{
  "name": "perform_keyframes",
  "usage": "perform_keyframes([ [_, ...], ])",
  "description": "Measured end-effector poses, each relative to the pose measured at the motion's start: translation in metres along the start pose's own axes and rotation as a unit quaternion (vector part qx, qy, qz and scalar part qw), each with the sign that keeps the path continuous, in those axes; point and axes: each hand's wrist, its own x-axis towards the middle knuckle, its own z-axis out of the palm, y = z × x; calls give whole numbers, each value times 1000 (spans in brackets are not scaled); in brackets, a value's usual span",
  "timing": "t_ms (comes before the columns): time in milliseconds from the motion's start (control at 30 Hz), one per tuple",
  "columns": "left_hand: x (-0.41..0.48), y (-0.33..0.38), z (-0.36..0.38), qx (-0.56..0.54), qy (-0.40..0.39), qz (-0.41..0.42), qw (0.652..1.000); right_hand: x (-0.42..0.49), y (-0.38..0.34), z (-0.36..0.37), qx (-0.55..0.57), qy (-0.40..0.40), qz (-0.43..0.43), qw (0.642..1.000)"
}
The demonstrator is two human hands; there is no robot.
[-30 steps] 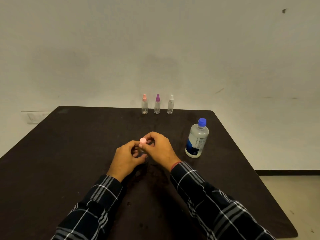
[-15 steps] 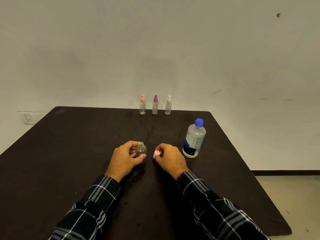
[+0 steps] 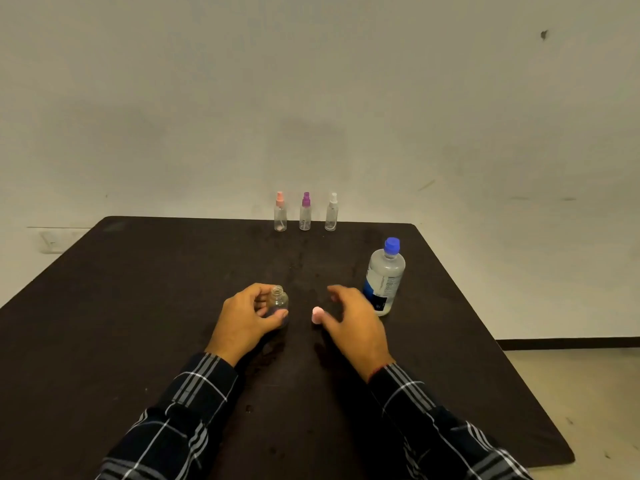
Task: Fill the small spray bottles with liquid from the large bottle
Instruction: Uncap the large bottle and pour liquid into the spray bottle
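Note:
My left hand (image 3: 244,322) grips a small clear bottle (image 3: 278,301) standing upright on the dark table (image 3: 121,306), its neck uncapped. A pink cap (image 3: 317,314) stands on the table just right of it, beside my right thumb. My right hand (image 3: 353,323) hovers with fingers spread and holds nothing. The large clear bottle (image 3: 384,277) with a blue cap and a dark label stands upright right of that hand. Three small spray bottles stand in a row at the far edge: pink-topped (image 3: 280,212), purple-topped (image 3: 305,211) and white-topped (image 3: 331,212).
A plain wall rises behind the table. The table's right edge drops to a pale floor (image 3: 571,393). A wall socket (image 3: 52,240) sits low at the left.
The pink cap came off the small bottle. My right hand carried it to the right, set it on the table and let go, its fingers now spread. My left hand kept its grip.

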Motion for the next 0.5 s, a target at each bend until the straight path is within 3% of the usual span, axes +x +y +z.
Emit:
perform_keyframes([
  [100,-1,-1,0,-4,0,-3,1000,-9,1,-23,92,291,-45,951],
  [167,0,-1,0,-3,-2,-4,1000,4,5,-42,177,391,-13,903],
  [233,0,-1,0,1,-7,-5,1000,24,13,-60,229,395,19,890],
  [367,1,1,-1,-2,-9,-8,1000,52,25,-74,248,252,51,934],
  [500,-1,1,-1,-9,-10,-5,1000,55,32,-73,235,235,46,942],
])
